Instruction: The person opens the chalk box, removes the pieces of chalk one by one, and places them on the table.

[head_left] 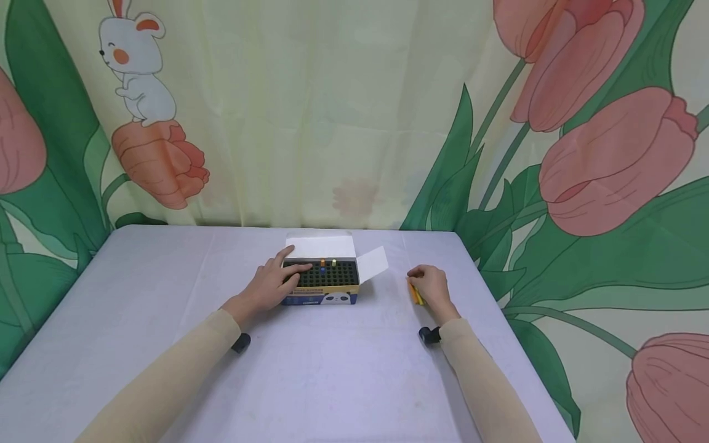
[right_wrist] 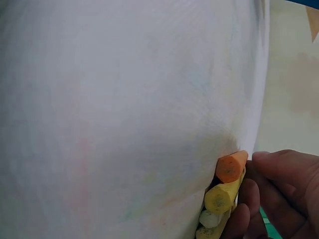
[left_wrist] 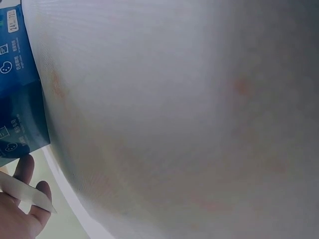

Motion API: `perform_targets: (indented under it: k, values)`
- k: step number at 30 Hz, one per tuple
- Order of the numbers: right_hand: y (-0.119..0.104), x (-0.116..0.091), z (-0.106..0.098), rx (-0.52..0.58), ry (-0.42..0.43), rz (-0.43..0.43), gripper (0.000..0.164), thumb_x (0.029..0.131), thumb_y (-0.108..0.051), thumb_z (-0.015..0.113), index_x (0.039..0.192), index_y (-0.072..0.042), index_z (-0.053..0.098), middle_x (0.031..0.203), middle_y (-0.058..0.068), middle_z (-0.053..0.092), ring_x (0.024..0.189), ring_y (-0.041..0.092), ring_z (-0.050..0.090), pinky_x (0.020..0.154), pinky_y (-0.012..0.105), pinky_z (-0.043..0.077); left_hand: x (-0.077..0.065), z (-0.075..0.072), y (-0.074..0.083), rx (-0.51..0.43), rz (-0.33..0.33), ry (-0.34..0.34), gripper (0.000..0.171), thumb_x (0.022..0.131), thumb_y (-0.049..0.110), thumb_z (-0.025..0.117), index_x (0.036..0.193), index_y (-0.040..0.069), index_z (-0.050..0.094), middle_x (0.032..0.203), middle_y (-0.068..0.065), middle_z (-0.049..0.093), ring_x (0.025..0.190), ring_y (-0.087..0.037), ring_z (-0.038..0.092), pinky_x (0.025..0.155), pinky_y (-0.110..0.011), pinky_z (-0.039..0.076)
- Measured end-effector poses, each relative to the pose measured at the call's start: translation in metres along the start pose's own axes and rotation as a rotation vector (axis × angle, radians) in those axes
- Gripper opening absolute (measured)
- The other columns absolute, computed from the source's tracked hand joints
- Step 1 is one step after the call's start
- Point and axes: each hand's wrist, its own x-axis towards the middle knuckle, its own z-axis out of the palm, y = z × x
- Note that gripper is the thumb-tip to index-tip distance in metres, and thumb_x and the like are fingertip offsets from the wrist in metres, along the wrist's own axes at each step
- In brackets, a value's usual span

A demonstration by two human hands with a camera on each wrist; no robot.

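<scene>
Handling the close-set sticks well called for a pinch on one alone, its neighbours left flat. The orange stick lay on the tablecloth against a yellow stick, with a paler stick next in the row, well to the right of the box. The right hand had its thumb and fingers bent round the row with only a narrow gap between; whether they truly pinched a stick, I could not tell. The left hand lay with fingers spread over the box's left edge, seemingly gripping nothing; light pressure there would have steadied it.

In the holed tray, an orange piece and a pale yellow piece stood at the back row, a blue piece just nearer. The side flap slanted out toward the sticks, so a path leftward was best kept high or in front of it. The back flap bounded the far side. Cloth stretched wide on the near side, while the table's right edge ran near the right forearm, leaving less room there.
</scene>
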Motion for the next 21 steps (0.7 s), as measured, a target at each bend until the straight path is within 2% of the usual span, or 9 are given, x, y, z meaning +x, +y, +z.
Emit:
perform_targets:
  k: [5,9,14,17,21]
  values:
    - [-0.005,-0.002,-0.003,0.045,0.027,0.006,0.019,0.100,-0.015,0.066,0.114,-0.007,0.077,0.115,0.014,0.072,0.105,0.030,0.062,0.092,0.044,0.053,-0.002,0.001,0.001,0.002,0.002,0.003,0.044,0.111,0.037,0.036,0.147,0.034,0.060,0.173,-0.010,0.013,0.137,-0.052,0.044,0.105,-0.075,0.029]
    - [-0.020,-0.006,-0.011,0.174,0.113,-0.066,0.022,0.101,-0.016,0.067,0.120,-0.007,0.074,0.118,0.013,0.072,0.107,0.029,0.066,0.092,0.044,0.054,-0.003,0.000,0.002,0.002,-0.001,0.002,0.043,0.111,0.037,0.037,0.147,0.034,0.060,0.174,-0.010,0.013,0.138,-0.053,0.043,0.105,-0.076,0.029]
    - [-0.056,-0.014,-0.025,0.334,0.216,-0.194,0.026,0.099,-0.017,0.071,0.123,-0.008,0.072,0.119,0.012,0.073,0.108,0.028,0.069,0.094,0.044,0.056,-0.003,-0.002,0.003,-0.002,0.002,0.001,0.043,0.111,0.038,0.036,0.147,0.035,0.060,0.174,-0.009,0.012,0.138,-0.052,0.043,0.106,-0.075,0.028]
    - [-0.082,-0.021,-0.031,0.395,0.229,-0.254,0.027,0.097,-0.015,0.073,0.123,-0.007,0.071,0.119,0.011,0.074,0.108,0.028,0.070,0.094,0.044,0.056,-0.002,-0.002,0.003,-0.001,0.003,0.000,0.043,0.111,0.038,0.036,0.147,0.035,0.060,0.174,-0.009,0.012,0.137,-0.052,0.044,0.106,-0.074,0.029]
    - [-0.112,-0.029,-0.028,0.445,0.197,-0.305,0.030,0.096,-0.012,0.074,0.125,-0.008,0.070,0.119,0.012,0.074,0.109,0.027,0.070,0.094,0.042,0.056,-0.002,-0.003,0.003,-0.001,0.002,0.002,0.043,0.111,0.037,0.037,0.147,0.034,0.060,0.174,-0.010,0.013,0.137,-0.052,0.044,0.105,-0.075,0.029]
